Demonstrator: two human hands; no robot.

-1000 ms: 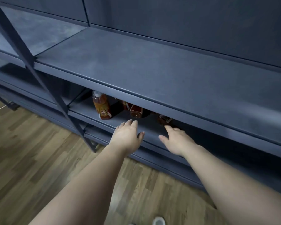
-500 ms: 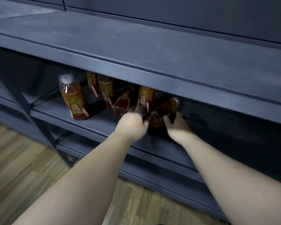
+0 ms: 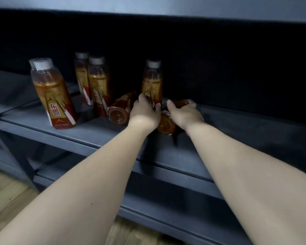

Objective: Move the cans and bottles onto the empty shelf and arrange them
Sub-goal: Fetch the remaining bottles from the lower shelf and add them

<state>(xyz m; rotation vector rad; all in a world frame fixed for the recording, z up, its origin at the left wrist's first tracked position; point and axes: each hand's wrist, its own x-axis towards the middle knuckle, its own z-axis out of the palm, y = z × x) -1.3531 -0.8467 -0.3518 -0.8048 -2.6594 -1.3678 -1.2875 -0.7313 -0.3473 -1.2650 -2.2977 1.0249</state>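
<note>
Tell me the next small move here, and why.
Probably lift both bottles out of the shelf. The left hand grips the rightmost standing bottle near its base, and the right hand curls over the toppled bottle to its right, so both seem held.

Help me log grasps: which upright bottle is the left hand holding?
The rightmost upright bottle, standing alone between two toppled bottles; the left hand grips its lower part. The other three stand untouched further left.

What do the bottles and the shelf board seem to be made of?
The bottles, like the front left bottle, look like clear glossy plastic: amber liquid shows through above the printed label, under a white cap. The shelf board is matte blue-grey, without glare; painted metal or coated wood, I cannot tell.
</note>
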